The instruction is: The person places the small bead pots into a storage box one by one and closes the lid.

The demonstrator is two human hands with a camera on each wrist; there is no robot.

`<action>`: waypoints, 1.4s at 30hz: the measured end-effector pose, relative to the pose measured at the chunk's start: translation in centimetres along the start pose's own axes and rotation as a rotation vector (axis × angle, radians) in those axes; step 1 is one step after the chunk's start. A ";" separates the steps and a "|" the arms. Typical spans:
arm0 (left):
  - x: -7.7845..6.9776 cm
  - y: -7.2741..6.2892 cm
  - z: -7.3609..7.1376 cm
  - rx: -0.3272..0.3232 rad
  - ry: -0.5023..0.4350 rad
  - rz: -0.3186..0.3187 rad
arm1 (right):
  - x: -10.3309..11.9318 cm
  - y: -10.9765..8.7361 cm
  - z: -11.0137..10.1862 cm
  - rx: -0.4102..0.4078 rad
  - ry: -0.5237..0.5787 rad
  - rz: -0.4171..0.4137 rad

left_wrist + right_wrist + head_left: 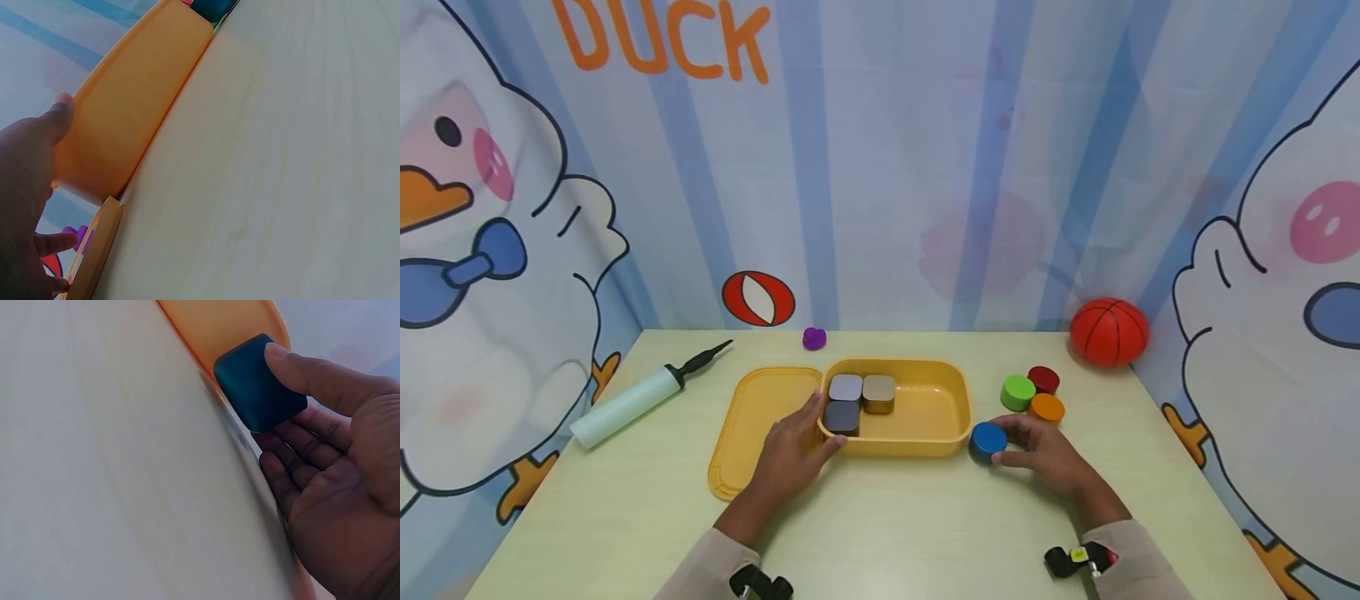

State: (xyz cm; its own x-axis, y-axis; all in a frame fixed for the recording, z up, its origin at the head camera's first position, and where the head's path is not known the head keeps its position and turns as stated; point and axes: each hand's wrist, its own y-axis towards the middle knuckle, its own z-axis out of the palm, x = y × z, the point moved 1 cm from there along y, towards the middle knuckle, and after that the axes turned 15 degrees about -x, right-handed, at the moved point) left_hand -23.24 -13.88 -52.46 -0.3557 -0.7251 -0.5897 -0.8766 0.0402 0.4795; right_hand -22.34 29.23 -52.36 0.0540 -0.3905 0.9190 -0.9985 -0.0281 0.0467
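A yellow plastic box (895, 447) stands without its lid in the middle of the table. Inside, at its left end, sit a light grey block (846, 387), a dark grey block (842, 417) and a tan block (878, 392). My left hand (792, 454) holds the box by its near left corner, thumb along the front wall, other fingers spread over the lid (727, 454) lying to the left. Off the box's right end, my right hand (1047, 454) pinches a blue round block (259, 384) between thumb and fingers.
Green (1017, 392), dark red (1044, 379) and orange (1047, 407) round pieces cluster beyond my right hand. A red basketball (1109, 332) sits at the back right. Far left lies a pale green hand pump (628, 406); a small purple piece (814, 338) is at the back edge.
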 end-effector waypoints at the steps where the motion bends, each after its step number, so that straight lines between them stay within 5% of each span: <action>1: 0.0 0.0 0.0 0.000 -0.004 -0.002 | 0.0 0.0 0.0 -0.004 0.008 0.004; 12: 0.3 0.0 0.1 0.023 0.013 -0.017 | 0.5 0.0 -0.1 -0.134 0.045 0.007; 25: 0.2 0.1 0.0 0.028 0.015 -0.026 | 2.9 -0.1 0.1 -0.387 0.093 0.003; 35: 0.1 0.0 -0.1 0.040 0.008 -0.037 | 4.3 -0.2 0.9 -0.417 0.211 -0.038; 42: 0.1 0.0 -0.1 0.044 0.013 -0.044 | 5.5 0.1 1.8 -0.387 0.200 -0.124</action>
State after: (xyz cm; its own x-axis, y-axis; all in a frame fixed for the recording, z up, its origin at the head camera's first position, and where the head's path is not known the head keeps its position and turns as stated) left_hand -23.24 -14.04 -52.40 -0.3127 -0.7358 -0.6007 -0.9048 0.0384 0.4241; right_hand -22.17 25.44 -48.05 0.2084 -0.2192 0.9532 -0.9162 0.2974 0.2687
